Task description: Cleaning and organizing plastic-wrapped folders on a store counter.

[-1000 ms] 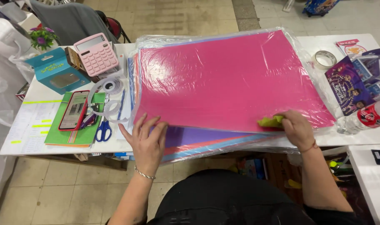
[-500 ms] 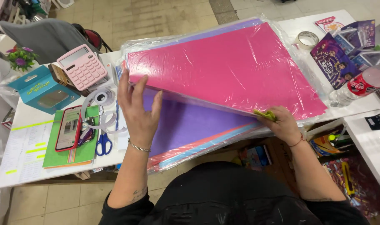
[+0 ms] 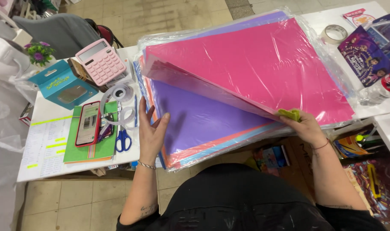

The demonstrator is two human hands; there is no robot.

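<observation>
A: Since the pink sheet [image 3: 255, 68] is big, thin and floppy in slippery plastic wrap, where is it gripped?

B: The right hand [image 3: 304, 126] pinches its near table-edge corner with a yellow cloth [image 3: 289, 114]; the left hand [image 3: 150, 130] hovers open over the purple sheet [image 3: 203, 119].

pink sheet [image 3: 263, 68]: glossy plastic wrap | purple sheet [image 3: 203, 119]: matt paper

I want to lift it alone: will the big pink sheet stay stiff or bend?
Probably floppy: the pink sheet is large and thin and already curves upward where the right hand raises its edge. Its glossy plastic wrap may feel slippery.
</observation>
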